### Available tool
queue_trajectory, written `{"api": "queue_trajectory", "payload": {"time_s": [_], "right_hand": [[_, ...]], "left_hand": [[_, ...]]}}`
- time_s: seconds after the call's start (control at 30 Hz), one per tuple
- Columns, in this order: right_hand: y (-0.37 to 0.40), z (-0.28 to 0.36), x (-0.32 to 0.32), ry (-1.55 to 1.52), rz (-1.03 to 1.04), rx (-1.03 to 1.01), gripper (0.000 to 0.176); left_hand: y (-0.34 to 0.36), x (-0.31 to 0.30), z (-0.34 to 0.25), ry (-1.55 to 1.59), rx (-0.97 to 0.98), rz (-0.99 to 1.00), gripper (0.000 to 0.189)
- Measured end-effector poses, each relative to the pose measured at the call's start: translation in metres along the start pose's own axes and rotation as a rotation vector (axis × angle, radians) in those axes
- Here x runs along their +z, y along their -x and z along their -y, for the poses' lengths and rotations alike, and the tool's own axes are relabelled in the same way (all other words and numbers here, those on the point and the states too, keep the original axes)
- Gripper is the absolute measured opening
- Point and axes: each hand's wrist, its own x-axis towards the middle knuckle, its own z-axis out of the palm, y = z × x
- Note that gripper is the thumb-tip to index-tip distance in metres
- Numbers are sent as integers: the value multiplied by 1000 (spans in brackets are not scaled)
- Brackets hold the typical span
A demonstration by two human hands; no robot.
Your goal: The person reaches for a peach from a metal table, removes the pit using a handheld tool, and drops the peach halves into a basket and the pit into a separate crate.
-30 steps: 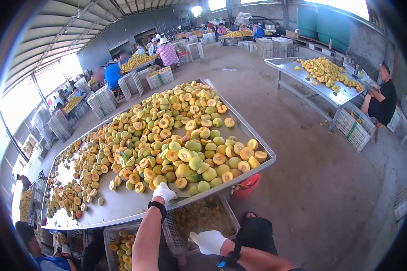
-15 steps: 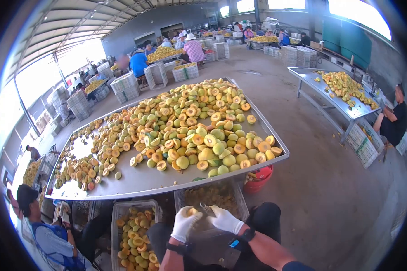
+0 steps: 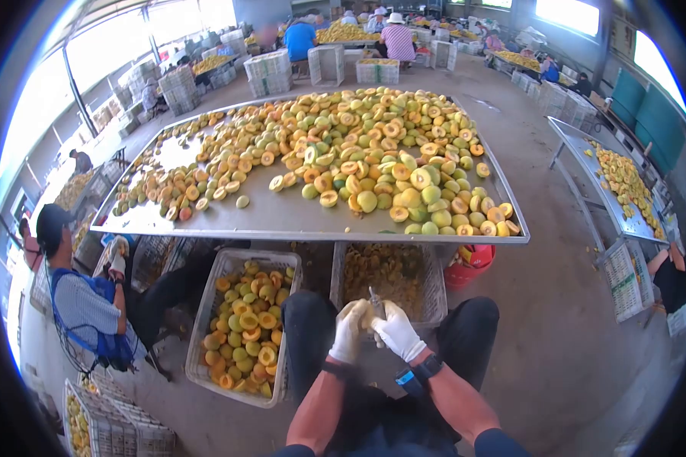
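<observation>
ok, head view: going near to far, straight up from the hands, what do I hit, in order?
Left hand and right hand, together at a small metal tool → crate of fruit scraps → steel table → heap of halved fruit → white crates → seated person in a striped shirt.

Daylit concrete floor point(image 3: 556, 305), long steel table point(image 3: 282, 217)

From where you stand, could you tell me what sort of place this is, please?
Probably a fruit-processing shed: a long metal table heaped with halved fruit, a plastic crate of it below, more such tables around.
</observation>
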Motion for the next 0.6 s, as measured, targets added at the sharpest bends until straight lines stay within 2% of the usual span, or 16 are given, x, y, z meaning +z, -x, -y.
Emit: {"api": "queue_trajectory", "payload": {"time_s": [0.03,0.1,0.17,0.23,0.3,0.37,0.43,0.5,0.6], "right_hand": [[-1,-4,9,30,-81,-26,12],[-8,-16,18,158,-172,-98,18],[-13,-30,21,414,-258,-412,29],[-10,-29,23,334,-169,-200,29],[11,3,26,255,-112,-25,30],[22,6,24,285,-127,-47,31],[29,-3,16,803,-257,-535,32],[33,-11,12,883,-175,-502,32],[31,-28,9,909,-148,-596,25]], "left_hand": [[-4,-8,10,151,11,60,39],[7,4,-9,275,-19,98,47],[9,8,-10,322,22,-53,50],[9,-3,-6,311,24,6,49],[6,-9,-3,578,-75,100,47],[8,-3,-4,637,-96,30,44],[14,8,-16,598,-85,-185,42],[10,0,-10,637,-111,-172,40],[13,6,-15,622,-121,-150,38]]}}
